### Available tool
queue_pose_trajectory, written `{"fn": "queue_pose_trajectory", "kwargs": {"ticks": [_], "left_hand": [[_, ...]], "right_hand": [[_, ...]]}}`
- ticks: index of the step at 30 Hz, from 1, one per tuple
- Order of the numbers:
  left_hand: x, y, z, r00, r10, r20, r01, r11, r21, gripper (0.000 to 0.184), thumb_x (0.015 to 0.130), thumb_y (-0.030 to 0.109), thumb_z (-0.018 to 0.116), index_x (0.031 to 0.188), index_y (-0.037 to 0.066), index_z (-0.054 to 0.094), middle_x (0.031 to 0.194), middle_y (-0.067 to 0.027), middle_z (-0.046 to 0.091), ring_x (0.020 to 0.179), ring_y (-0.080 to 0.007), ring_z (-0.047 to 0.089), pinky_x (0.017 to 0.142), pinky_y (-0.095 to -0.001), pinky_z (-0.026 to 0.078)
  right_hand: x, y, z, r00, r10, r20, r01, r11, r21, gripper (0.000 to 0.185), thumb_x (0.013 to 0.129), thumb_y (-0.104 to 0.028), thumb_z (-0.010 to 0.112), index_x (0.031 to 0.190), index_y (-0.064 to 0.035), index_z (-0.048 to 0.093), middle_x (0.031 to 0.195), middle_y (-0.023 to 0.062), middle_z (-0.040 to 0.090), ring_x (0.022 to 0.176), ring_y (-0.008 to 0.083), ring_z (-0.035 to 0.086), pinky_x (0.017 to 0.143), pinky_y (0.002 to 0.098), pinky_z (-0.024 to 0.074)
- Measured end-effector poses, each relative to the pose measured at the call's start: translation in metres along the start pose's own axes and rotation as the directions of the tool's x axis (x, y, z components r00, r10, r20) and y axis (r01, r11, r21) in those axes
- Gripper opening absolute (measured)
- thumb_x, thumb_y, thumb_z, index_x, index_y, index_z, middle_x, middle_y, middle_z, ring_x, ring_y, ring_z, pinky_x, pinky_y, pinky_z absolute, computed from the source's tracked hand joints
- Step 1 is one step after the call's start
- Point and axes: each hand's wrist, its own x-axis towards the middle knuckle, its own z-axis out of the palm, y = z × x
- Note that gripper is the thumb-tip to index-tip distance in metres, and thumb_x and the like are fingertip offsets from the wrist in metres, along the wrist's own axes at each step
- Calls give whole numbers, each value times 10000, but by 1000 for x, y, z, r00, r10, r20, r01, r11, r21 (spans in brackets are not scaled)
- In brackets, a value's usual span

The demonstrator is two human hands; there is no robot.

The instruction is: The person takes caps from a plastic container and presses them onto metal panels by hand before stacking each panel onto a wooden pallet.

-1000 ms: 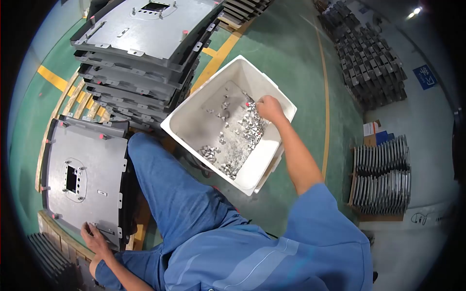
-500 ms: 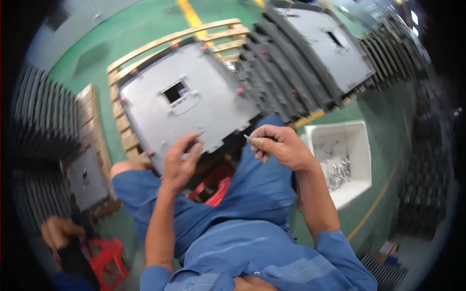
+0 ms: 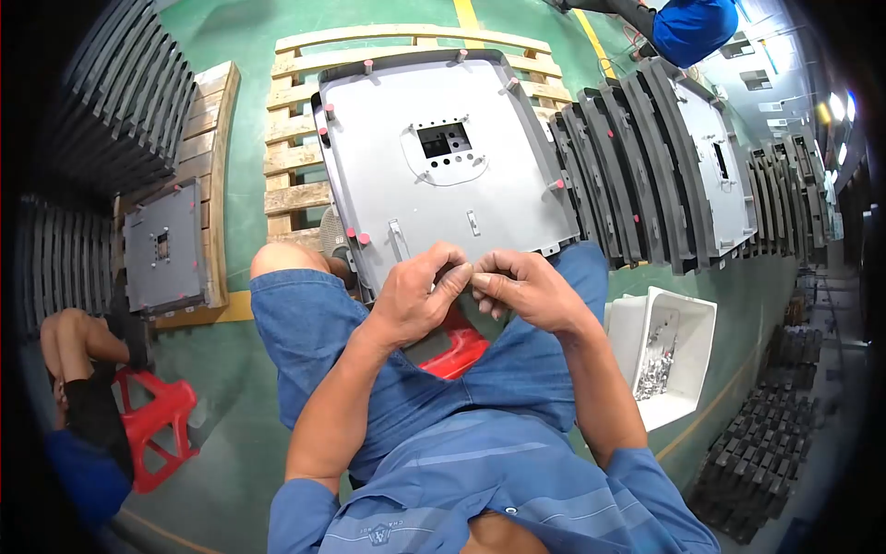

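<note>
My left hand (image 3: 420,294) and my right hand (image 3: 528,292) meet fingertip to fingertip over my lap, at the near edge of a large grey metal panel (image 3: 517,111). Both are closed in a pinch. Whatever sits between the fingers is too small and covered to make out. The panel lies on a wooden pallet and has a raised dark rim, a square cut-out (image 3: 444,140) with small holes, and several red-capped posts. Two small slotted brackets, one of them a pale strip (image 3: 473,222), stand on its near half.
A white bin (image 3: 688,346) of small metal parts stands right of my knee. Stacked dark panels (image 3: 637,166) line the right; more panels (image 3: 120,92) stand left. A red stool (image 3: 152,420) and a seated person (image 3: 88,379) are lower left; another person (image 3: 692,32) works far right.
My left hand has moved right and closed, meeting my right hand, which held a small metallic piece earlier. The view has turned, and the panel appears farther right.
</note>
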Motion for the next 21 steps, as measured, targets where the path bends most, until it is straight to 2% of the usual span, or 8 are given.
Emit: {"fn": "queue_pose_trajectory", "kwargs": {"ticks": [4,7,8,10,15,18,20,21], "left_hand": [[5,2,-1,986,-123,-111,119,992,-37,167,919,187,554,921,20,549,723,-147,597,644,-257,602,601,-339,466],[10,-18,-2,935,-273,-225,201,933,-298,285,962,278,494,854,18,541,660,-60,560,590,-113,527,538,-294,433],[11,-21,-7,932,-279,-231,208,934,-290,285,962,278,494,854,18,541,660,-60,560,590,-113,527,538,-294,433],[13,-27,-17,905,-372,-207,213,817,-535,313,970,303,485,823,31,538,641,-6,529,587,-70,502,521,-248,417],[10,-30,-27,872,-440,-216,242,770,-590,320,975,316,475,819,45,544,621,1,504,558,-72,492,502,-226,409],[9,-33,-30,897,-433,-83,305,746,-592,342,980,327,455,831,37,556,630,-11,524,556,-83,510,511,-235,423],[9,-40,-34,902,-414,-121,320,830,-457,381,988,347,421,853,21,564,645,-19,549,578,-112,531,551,-247,444],[10,-36,-38,876,-349,-333,301,935,-188,389,991,345,403,865,15,567,686,-32,569,618,-124,543,572,-264,451]], "right_hand": [[14,-7,17,992,44,-120,-34,996,80,237,914,-183,532,901,44,600,722,33,594,632,68,541,573,221,464],[37,-10,38,946,-80,-316,97,994,41,247,916,-228,580,942,17,602,743,27,608,630,58,553,556,198,464],[46,-7,45,949,-79,-305,99,994,49,247,916,-228,580,942,17,602,743,27,608,630,58,553,556,198,464],[60,-3,57,924,-171,-343,228,964,134,237,914,-206,584,958,26,601,741,35,610,639,68,560,569,209,473],[67,-5,69,913,-274,-304,315,944,95,168,891,-123,611,962,29,600,717,51,606,634,92,570,555,229,475],[77,10,63,866,-328,-376,383,921,77,145,889,-122,616,934,16,609,772,46,611,646,91,569,551,232,471],[80,20,62,848,-297,-439,355,933,54,137,887,-128,621,890,9,616,826,32,600,660,91,564,545,230,469],[80,25,59,843,-304,-444,329,944,-21,129,883,-127,623,890,2,620,835,36,592,658,98,562,539,236,463]]}}
